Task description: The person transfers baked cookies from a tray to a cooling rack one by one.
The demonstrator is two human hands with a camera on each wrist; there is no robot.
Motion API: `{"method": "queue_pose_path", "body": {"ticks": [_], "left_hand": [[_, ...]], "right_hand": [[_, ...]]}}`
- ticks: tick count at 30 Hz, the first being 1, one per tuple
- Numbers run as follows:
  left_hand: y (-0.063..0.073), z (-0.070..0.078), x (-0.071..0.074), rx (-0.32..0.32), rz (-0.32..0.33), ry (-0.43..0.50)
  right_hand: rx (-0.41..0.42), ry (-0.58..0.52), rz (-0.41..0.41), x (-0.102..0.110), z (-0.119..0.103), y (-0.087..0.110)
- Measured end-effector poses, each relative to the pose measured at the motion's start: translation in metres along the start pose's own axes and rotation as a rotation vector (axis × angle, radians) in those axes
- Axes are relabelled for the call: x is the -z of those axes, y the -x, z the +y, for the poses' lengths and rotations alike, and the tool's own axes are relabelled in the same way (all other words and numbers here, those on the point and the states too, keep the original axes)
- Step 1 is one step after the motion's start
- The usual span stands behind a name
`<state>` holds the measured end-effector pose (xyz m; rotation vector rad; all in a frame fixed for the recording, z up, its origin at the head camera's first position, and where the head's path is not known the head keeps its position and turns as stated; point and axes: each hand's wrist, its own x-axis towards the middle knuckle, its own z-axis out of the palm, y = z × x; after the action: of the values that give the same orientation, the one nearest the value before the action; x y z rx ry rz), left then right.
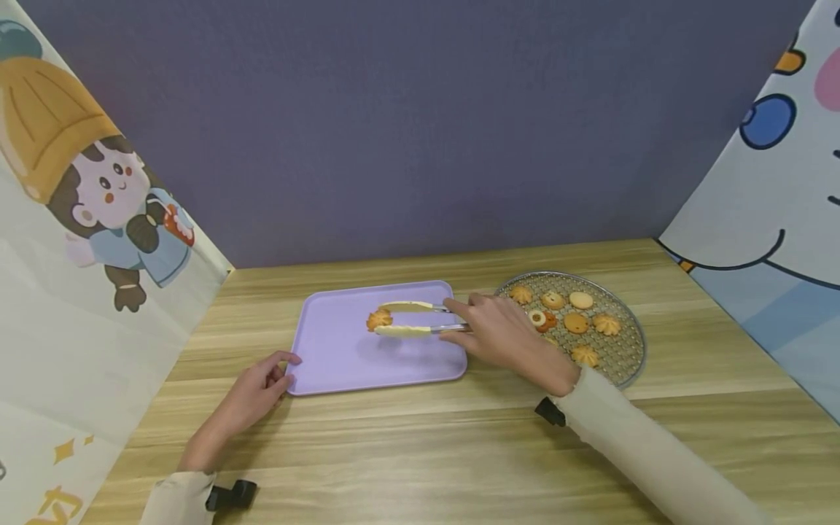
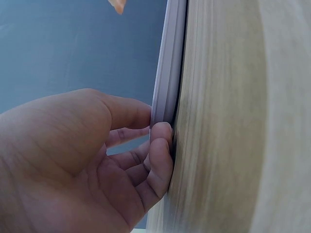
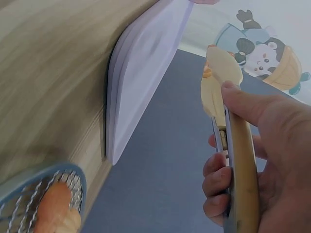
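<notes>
My right hand [image 1: 496,329] grips a pair of tongs [image 3: 238,160] with pale, cream-coloured tips. Between those tips, a flower-shaped cookie [image 1: 379,319] is held above the lilac tray [image 1: 341,364]; in the right wrist view the tips hide most of it. My left hand [image 1: 252,390] is at the tray's near left corner. The left wrist view shows its thumb and curled fingers [image 2: 160,155] pinching the tray's rim [image 2: 167,73]. The tray lies flat on the wooden table.
Right of the tray stands a round wire-mesh tray [image 1: 626,357] holding several cookies, among them a plain round cookie [image 1: 580,300] and a fluted one [image 1: 607,325]. My right forearm crosses its near left part. A dark panel [image 1: 420,146] rises behind the table [image 1: 394,452], with printed walls at both sides.
</notes>
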<state>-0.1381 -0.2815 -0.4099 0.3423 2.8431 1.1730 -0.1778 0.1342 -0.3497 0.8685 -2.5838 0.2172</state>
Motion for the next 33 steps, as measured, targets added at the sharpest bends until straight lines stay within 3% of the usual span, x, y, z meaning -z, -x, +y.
{"method": "queue_pose_path", "body": {"ticks": [14,21,33], "left_hand": [[-0.001,-0.002,-0.002,0.003,-0.003,-0.024],[0.000,-0.003,-0.001,-0.001,0.001,-0.027],[0.000,0.000,0.001,-0.010,-0.004,-0.026]], "right_hand": [[-0.056,-0.008,0.055,0.023,0.024,0.043],[-0.146,0.008,0.057,0.040,0.054,0.067],[-0.248,0.085,0.071,0.053,0.101,0.097]]}}
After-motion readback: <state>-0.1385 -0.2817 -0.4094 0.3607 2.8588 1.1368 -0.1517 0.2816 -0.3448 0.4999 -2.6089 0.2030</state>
